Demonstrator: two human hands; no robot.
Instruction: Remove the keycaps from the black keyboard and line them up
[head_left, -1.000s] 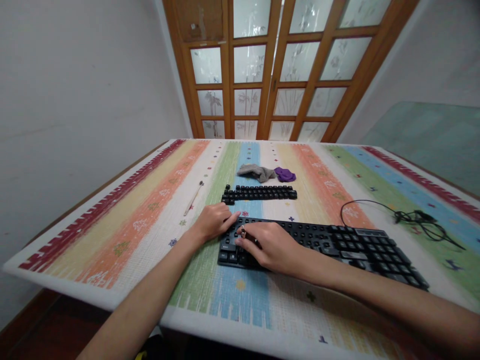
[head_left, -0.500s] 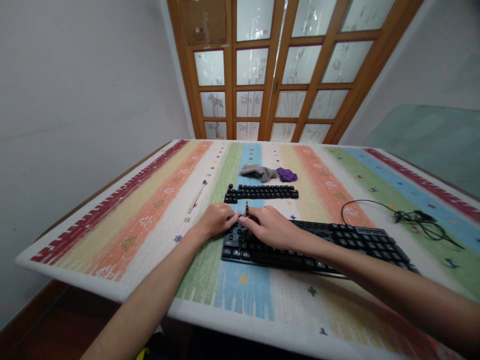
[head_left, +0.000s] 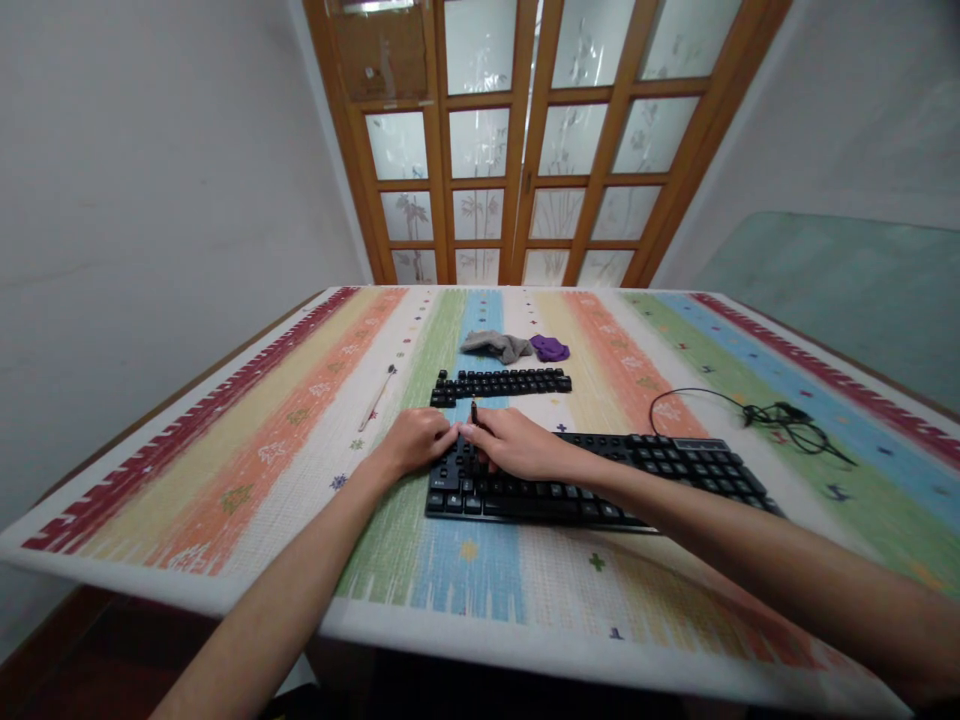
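A black keyboard (head_left: 600, 508) lies on the table with some keycaps off at its left end. At its upper left corner, my left hand (head_left: 417, 440) is closed on the edge, fingers curled and thumb stretched toward my other thumb. My right hand (head_left: 517, 445) rests over the left part of the keys. Its fingers are pinched around a slim dark pen-like tool (head_left: 474, 410) that stands nearly upright; its lower end is hidden by the hand. Just beyond the hands, loose black keycaps (head_left: 510, 384) are laid out in rows.
A toothbrush (head_left: 376, 398) lies left of the keycaps. Behind them are a grey cloth (head_left: 496, 346) and a purple cloth (head_left: 550, 348). The keyboard's cable (head_left: 780, 415) is coiled at the right. A striped tablecloth (head_left: 300, 420) covers the table, with glazed doors (head_left: 517, 150) beyond.
The camera view has turned slightly, so everything sits further left in the picture. Both hands keep their places on the keyboard, and the right still grips the tool.
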